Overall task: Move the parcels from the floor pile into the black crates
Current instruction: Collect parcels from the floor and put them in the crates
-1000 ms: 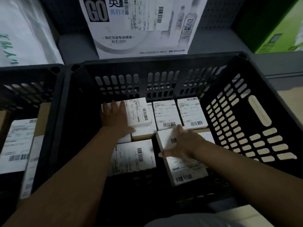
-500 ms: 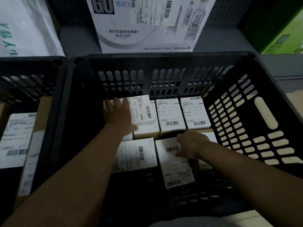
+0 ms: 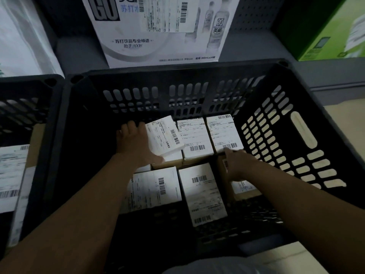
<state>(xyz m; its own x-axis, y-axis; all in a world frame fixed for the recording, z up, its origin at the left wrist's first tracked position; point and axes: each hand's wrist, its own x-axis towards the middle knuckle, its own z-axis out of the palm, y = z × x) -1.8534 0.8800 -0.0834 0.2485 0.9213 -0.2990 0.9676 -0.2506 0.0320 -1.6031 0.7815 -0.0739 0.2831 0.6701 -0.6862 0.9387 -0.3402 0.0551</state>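
Head view. Behind the black crate [image 3: 308, 135] stand a white drinks carton [image 3: 158, 46] and a green box [image 3: 327, 36]; a second crate [image 3: 23, 95] sits to its left. Inside the black crate lie white labelled parcels. Left hand [image 3: 136, 147] holds a tilted parcel [image 3: 165, 136] over the back row, thumb beneath it. Right hand [image 3: 240, 165] presses on a brown parcel [image 3: 242, 186] at the right; its grip cannot be determined.

One head-worn camera looks steeply down and forward, close above an open black crate [image 3: 296, 135], both forearms reaching in from the bottom edge.
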